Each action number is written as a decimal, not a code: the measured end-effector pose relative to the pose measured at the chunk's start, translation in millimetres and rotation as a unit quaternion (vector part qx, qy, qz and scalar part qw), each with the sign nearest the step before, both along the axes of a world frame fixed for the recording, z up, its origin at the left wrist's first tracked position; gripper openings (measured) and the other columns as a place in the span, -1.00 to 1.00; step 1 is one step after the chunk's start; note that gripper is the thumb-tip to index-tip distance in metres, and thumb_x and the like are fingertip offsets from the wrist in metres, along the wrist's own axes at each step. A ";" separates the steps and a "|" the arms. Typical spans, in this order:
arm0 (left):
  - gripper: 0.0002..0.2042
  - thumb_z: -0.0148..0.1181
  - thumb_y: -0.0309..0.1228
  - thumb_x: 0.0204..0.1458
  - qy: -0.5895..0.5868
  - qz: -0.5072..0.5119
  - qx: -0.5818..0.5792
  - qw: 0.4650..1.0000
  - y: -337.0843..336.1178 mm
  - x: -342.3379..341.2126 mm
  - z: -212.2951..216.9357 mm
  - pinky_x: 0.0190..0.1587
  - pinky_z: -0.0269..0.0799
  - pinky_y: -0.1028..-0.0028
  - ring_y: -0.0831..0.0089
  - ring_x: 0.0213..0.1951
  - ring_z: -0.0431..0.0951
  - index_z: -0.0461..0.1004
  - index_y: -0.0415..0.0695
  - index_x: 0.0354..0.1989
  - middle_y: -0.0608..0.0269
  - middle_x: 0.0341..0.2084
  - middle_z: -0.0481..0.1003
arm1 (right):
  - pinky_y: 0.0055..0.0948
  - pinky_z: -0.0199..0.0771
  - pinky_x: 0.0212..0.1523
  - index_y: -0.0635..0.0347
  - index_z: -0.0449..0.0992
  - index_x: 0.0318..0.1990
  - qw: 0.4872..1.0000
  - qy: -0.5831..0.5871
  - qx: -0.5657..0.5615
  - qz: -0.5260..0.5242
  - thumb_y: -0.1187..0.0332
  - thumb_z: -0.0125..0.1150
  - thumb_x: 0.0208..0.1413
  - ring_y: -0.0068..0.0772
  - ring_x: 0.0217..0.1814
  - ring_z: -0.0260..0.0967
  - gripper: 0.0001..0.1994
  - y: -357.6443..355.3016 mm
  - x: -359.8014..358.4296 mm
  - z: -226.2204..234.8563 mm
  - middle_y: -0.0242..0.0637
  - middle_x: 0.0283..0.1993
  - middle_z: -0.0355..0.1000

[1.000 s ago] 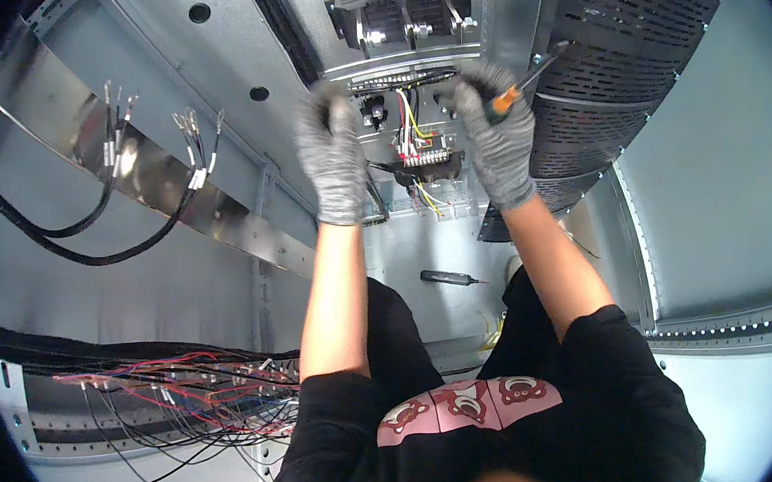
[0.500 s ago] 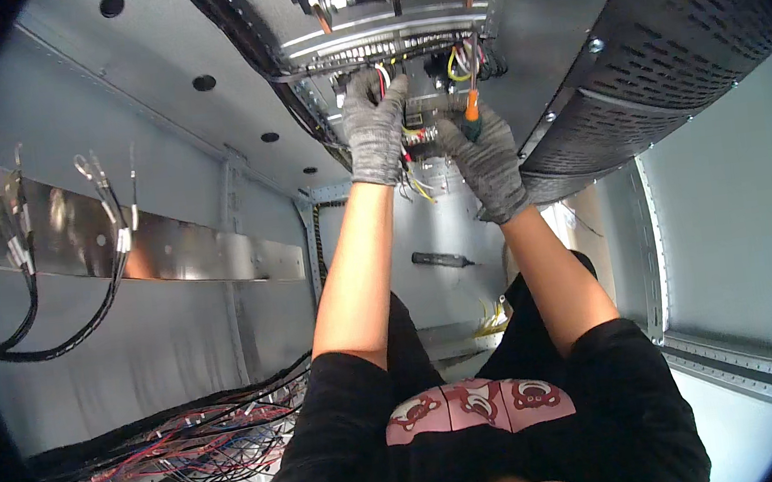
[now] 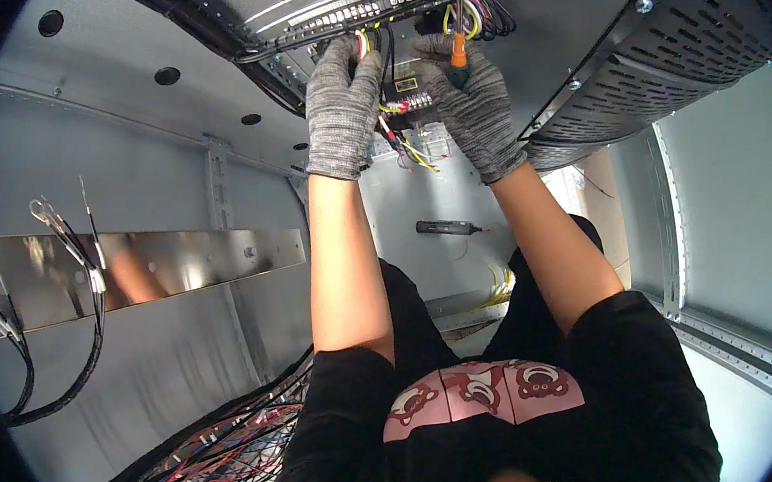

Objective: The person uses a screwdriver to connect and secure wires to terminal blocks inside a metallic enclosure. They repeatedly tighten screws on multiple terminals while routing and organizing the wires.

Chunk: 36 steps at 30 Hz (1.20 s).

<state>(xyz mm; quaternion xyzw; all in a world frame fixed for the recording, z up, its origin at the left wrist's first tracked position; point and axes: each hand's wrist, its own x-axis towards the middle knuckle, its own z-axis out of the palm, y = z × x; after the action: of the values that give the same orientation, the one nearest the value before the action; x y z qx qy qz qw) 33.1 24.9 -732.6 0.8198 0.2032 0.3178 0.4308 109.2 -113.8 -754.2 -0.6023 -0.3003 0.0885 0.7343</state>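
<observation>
In a grey knit glove, my left hand [image 3: 339, 109] is closed at the terminal strip, with a few red, white and yellow wires [image 3: 364, 44] between its thumb and fingers. My right hand [image 3: 473, 105], gloved alike, holds a screwdriver [image 3: 458, 50] with an orange and dark green handle. Its shaft points up and away, past a loop of yellow and white wires; the tip's contact cannot be made out. Between the hands lies a small terminal block [image 3: 407, 104] with red-tipped ends, and loose yellow, red and white wires [image 3: 415, 155] hang below it.
A dark pen-shaped tool [image 3: 448, 227] rests on the grey metal surface beyond my legs. To the right runs a black slotted cover [image 3: 668, 61]. Black cables with lugs [image 3: 88, 272] stick out at left before a shiny metal bar [image 3: 172, 263]. Tangled wires [image 3: 211, 457] lie lower left.
The view has shifted, and both hands sit higher in it. My left hand stays at the wires, and the screwdriver remains in my right hand, its shaft still pointing up.
</observation>
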 end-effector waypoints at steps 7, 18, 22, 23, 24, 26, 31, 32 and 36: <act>-0.73 0.10 -0.30 0.11 -0.016 0.001 -0.037 0.999 1.7 6.4 -12.9 -0.11 0.41 0.20 -0.04 -0.17 0.52 0.44 -0.21 -0.10 -0.13 -0.26 0.52 | -0.44 0.46 -0.15 0.27 0.42 0.03 0.992 -0.107 -0.025 -0.061 0.45 0.16 0.11 -0.38 -0.16 0.46 -0.69 7.2 0.9 -8.6 -0.17 -0.13 0.47; -0.62 0.23 -0.39 0.05 -0.057 -0.069 -0.125 0.988 -4.2 8.8 -20.7 -0.09 0.41 0.45 0.42 -0.21 0.50 0.38 -0.28 0.02 0.06 -0.23 0.52 | -0.56 0.39 -0.04 0.21 0.39 0.14 0.993 0.016 0.035 0.110 0.49 0.19 0.05 -0.58 -0.11 0.35 -0.57 20.7 12.4 23.7 -0.30 -0.01 0.46; -0.49 0.23 -0.22 0.04 0.046 0.001 0.032 0.998 -4.0 10.5 -37.6 0.00 0.39 0.22 -0.01 -0.06 0.49 0.34 -0.30 0.08 -0.20 -0.16 0.48 | -0.54 0.36 0.06 0.24 0.38 0.14 0.993 -0.014 0.016 0.113 0.47 0.21 0.05 -0.55 0.04 0.34 -0.56 14.8 8.3 31.2 -0.30 0.05 0.44; -0.50 0.22 -0.22 0.04 0.050 -0.021 -0.002 0.999 0.3 13.0 -42.2 0.00 0.39 0.21 -0.01 -0.06 0.49 0.34 -0.29 0.08 -0.19 -0.15 0.49 | -0.53 0.35 0.07 0.24 0.38 0.15 0.992 -0.006 0.026 0.124 0.46 0.21 0.06 -0.55 0.05 0.34 -0.55 14.1 8.5 32.5 -0.29 0.05 0.43; -0.50 0.22 -0.22 0.04 0.054 -0.041 -0.037 0.997 3.1 14.6 -43.4 0.00 0.39 0.21 -0.01 -0.06 0.49 0.34 -0.29 0.08 -0.18 -0.15 0.49 | -0.52 0.35 0.08 0.24 0.38 0.15 0.990 0.003 0.035 0.136 0.46 0.22 0.06 -0.54 0.06 0.34 -0.55 12.7 7.6 35.8 -0.29 0.06 0.43; -0.51 0.20 -0.21 0.05 0.050 -0.067 -0.064 0.994 2.7 16.3 -47.4 -0.01 0.39 0.20 -0.03 -0.06 0.49 0.35 -0.26 0.08 -0.19 -0.14 0.48 | -0.54 0.35 0.04 0.22 0.38 0.16 0.987 0.036 0.039 0.152 0.46 0.23 0.05 -0.56 0.02 0.32 -0.54 8.4 4.4 37.7 -0.33 0.03 0.42; -0.52 0.18 -0.20 0.07 0.031 -0.107 -0.090 0.990 9.4 14.2 -55.2 0.05 0.36 0.24 0.04 0.01 0.47 0.34 -0.23 0.10 -0.11 -0.09 0.49 | -0.62 0.37 -0.11 0.20 0.36 0.20 0.988 0.007 -0.012 0.151 0.44 0.27 0.04 -0.65 -0.16 0.29 -0.49 10.3 14.2 27.9 -0.47 -0.09 0.39; -0.53 0.17 -0.21 0.08 0.016 -0.099 -0.069 0.993 6.3 15.6 -48.6 0.04 0.36 0.24 0.03 0.00 0.47 0.34 -0.24 0.10 -0.12 -0.10 0.49 | -0.62 0.38 -0.11 0.21 0.34 0.21 0.989 -0.002 0.016 0.144 0.41 0.29 0.04 -0.65 -0.16 0.30 -0.46 12.0 15.0 26.7 -0.48 -0.10 0.39; -0.51 0.18 -0.20 0.06 0.007 -0.053 -0.059 0.997 6.9 8.9 -59.5 0.01 0.38 0.21 -0.02 -0.05 0.49 0.34 -0.23 0.10 -0.15 -0.14 0.50 | -0.46 0.30 0.13 0.23 0.33 0.20 0.980 0.047 0.027 0.193 0.41 0.25 0.04 -0.49 0.08 0.31 -0.49 6.5 4.4 33.3 -0.27 0.11 0.39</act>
<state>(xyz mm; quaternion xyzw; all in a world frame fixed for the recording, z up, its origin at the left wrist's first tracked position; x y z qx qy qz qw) 42.0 31.8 -792.1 0.8046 0.1814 0.2759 0.4935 113.6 -107.3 -721.0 -0.5080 -0.3781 0.2486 0.7329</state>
